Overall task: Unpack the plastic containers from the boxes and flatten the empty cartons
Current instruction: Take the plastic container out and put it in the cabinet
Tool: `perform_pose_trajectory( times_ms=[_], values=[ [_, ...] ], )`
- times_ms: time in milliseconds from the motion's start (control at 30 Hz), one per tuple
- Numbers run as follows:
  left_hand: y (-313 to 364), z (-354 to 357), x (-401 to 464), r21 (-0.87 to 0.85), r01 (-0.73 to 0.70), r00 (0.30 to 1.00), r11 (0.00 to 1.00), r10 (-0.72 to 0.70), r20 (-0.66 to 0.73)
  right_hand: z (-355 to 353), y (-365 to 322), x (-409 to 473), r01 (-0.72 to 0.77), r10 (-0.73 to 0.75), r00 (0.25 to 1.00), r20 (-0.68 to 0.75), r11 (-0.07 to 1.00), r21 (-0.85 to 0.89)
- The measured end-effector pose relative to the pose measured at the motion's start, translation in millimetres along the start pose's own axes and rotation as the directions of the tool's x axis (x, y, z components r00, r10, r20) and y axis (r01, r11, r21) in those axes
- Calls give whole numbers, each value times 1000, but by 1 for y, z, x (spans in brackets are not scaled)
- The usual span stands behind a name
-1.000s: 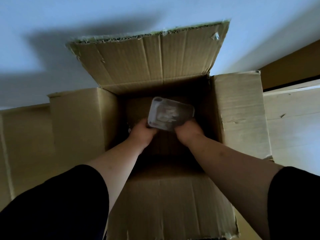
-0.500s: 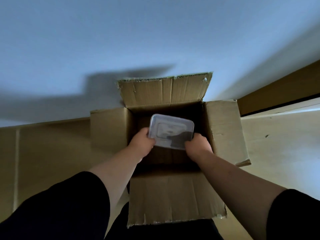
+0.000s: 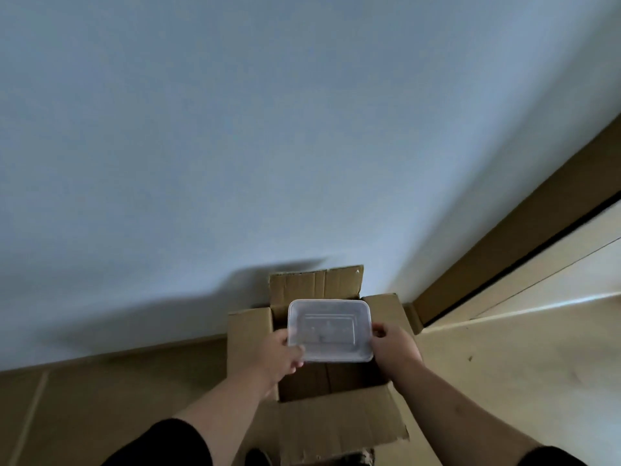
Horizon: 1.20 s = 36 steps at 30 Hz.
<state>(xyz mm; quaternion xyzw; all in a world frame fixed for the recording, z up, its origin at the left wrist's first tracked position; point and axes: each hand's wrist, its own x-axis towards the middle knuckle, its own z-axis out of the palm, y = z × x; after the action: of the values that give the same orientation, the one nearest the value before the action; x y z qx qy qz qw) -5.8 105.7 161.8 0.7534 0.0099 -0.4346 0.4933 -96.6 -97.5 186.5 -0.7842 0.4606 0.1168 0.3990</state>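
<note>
A clear rectangular plastic container [image 3: 331, 329] is held above the mouth of an open brown carton [image 3: 339, 428] on the floor. My left hand [image 3: 280, 356] grips its left short side, thumb on top. My right hand [image 3: 393, 348] grips its right short side. All four carton flaps stand open: one against the wall, one to each side, one toward me. The inside of the carton below the container is dark and what it holds cannot be seen.
A pale blue wall [image 3: 268, 129] rises right behind the carton. Flat cardboard [image 3: 100, 398] lies along the wall at the left. A brown skirting board [image 3: 510, 237] and light wooden floor [image 3: 521, 364] run to the right.
Both hands have lifted the container up out of the carton, from deep inside to above its rim. The camera has pulled back and tilted up, so the carton looks smaller.
</note>
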Motion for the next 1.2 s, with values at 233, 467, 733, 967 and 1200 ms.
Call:
perform_pose_trajectory(
  times_ms=[233,467,733,967,1200],
  values=[
    [11,-29,-87,-29,-65,985,997,60,-160,-18,-40,-61,169,-170,985,22,985,16],
    [-17,-44,-163,-158,-91,907,983,16,-421,-14,-79,-106,431,-418,897,145,899,-73],
    [-100,-36,-268,-395,-177,776,901,-119,-619,37,-73,-181,618,-546,742,389,782,-79],
    [-188,-35,-341,-535,-207,701,819,-257,-665,103,-59,-258,719,-567,624,538,686,-112],
    [-283,-57,-402,-613,-223,660,758,-345,-668,193,-54,-332,786,-549,556,624,592,-180]
  ],
)
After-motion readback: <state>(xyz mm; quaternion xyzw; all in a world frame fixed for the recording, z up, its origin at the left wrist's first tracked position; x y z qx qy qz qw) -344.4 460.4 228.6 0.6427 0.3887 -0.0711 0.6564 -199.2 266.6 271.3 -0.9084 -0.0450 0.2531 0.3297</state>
